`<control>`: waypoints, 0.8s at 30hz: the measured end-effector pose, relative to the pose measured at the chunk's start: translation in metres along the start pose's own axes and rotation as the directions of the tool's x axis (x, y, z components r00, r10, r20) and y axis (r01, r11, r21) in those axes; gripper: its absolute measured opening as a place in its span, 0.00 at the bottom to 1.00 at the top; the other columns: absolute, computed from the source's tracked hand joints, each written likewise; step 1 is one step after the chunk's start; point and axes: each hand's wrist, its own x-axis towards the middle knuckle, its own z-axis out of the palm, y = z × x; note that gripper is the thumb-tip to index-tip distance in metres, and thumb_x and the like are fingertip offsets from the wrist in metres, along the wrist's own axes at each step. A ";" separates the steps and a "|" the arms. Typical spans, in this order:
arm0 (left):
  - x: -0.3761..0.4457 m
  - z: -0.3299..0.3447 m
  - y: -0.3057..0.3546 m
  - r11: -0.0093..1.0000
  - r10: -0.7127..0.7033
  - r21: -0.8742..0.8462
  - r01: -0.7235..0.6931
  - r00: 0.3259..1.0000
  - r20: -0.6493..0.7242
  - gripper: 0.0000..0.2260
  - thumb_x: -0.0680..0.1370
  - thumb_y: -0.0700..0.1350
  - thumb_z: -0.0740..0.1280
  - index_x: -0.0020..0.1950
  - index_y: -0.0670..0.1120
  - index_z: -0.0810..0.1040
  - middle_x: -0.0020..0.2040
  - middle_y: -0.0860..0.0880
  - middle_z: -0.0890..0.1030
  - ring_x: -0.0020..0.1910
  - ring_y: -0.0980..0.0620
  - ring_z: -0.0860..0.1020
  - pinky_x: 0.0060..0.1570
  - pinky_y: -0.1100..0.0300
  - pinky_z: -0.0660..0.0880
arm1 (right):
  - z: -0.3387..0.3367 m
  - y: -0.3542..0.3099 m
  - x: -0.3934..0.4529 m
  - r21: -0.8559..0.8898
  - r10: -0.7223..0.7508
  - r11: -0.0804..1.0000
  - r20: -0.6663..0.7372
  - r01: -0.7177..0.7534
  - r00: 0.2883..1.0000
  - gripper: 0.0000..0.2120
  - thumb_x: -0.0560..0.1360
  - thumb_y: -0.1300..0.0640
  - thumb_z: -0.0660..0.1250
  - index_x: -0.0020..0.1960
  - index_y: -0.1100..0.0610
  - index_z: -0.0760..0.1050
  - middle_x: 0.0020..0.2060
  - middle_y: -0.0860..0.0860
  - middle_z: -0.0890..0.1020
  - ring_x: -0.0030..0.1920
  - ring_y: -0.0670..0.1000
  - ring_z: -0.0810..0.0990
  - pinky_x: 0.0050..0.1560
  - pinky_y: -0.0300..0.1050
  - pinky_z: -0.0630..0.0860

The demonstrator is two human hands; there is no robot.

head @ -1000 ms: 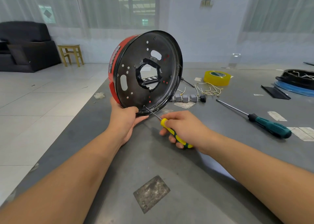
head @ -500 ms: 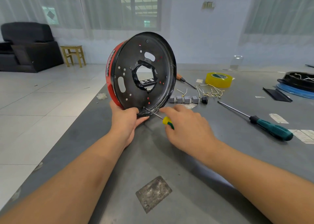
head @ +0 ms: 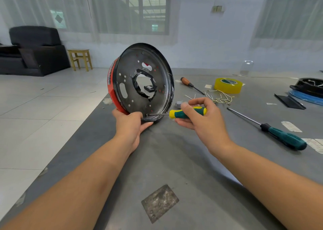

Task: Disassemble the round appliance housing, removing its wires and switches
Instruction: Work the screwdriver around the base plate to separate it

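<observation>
The left grip (head: 131, 123) clasps the round housing (head: 141, 83) upright on the tabletop (head: 174, 160), steadying it, while the right grip (head: 201, 118) pinches a screwdriver (head: 187, 113) whose tip meets the rim at six o'clock.

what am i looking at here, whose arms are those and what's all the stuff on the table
This is one picture from a camera worn on a person's head, looking down at their own arms. The left hand steadies a round red and black housing, stood on edge on the grey table. The right hand holds a yellow and green screwdriver, its tip at a point near the housing's lower rim. Also on the table: a longer green-handled screwdriver, an orange-handled one, a roll of yellow tape and loose pale wires.
</observation>
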 end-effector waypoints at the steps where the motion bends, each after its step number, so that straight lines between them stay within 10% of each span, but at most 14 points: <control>1: 0.000 0.000 0.000 1.000 -0.001 0.019 0.001 1.000 -0.002 0.22 0.75 0.27 0.61 0.57 0.53 0.66 0.62 0.47 0.75 0.58 0.40 0.82 0.37 0.51 0.85 | -0.001 0.000 0.000 -0.110 -0.024 0.994 -0.009 0.023 1.000 0.13 0.79 0.47 0.71 0.54 0.55 0.73 0.44 0.57 0.86 0.38 0.57 0.88 0.38 0.49 0.85; 6: 0.005 -0.003 0.000 0.999 -0.015 0.050 0.014 1.000 0.021 0.22 0.74 0.27 0.60 0.54 0.54 0.66 0.63 0.47 0.74 0.59 0.39 0.81 0.37 0.50 0.85 | -0.019 -0.003 0.008 -0.739 -0.258 0.654 -0.018 0.161 0.966 0.24 0.76 0.27 0.54 0.45 0.47 0.68 0.30 0.47 0.78 0.31 0.43 0.76 0.30 0.42 0.66; 16: 0.005 -0.004 0.002 0.993 -0.045 0.116 0.038 0.997 0.065 0.22 0.74 0.27 0.61 0.56 0.54 0.66 0.66 0.46 0.74 0.60 0.37 0.81 0.39 0.49 0.85 | -0.047 -0.021 0.019 -0.617 -0.435 0.291 0.595 0.731 0.676 0.14 0.80 0.50 0.67 0.60 0.49 0.65 0.49 0.45 0.72 0.45 0.45 0.72 0.48 0.42 0.74; 21: 0.003 -0.003 0.002 0.992 -0.049 0.121 0.039 0.996 0.074 0.21 0.75 0.27 0.61 0.55 0.53 0.66 0.66 0.44 0.74 0.60 0.37 0.81 0.39 0.49 0.85 | -0.042 -0.019 0.018 -0.852 -0.534 0.003 0.442 0.524 0.721 0.24 0.82 0.34 0.44 0.63 0.50 0.66 0.27 0.42 0.70 0.26 0.50 0.71 0.27 0.43 0.63; 24: 0.002 -0.003 0.002 0.990 -0.048 0.134 0.037 0.996 0.079 0.21 0.75 0.27 0.61 0.55 0.53 0.67 0.65 0.45 0.74 0.60 0.36 0.81 0.39 0.48 0.85 | -0.040 -0.011 0.018 -0.795 -0.568 0.179 0.399 0.580 0.720 0.17 0.81 0.41 0.52 0.62 0.50 0.67 0.29 0.44 0.72 0.28 0.49 0.74 0.30 0.46 0.68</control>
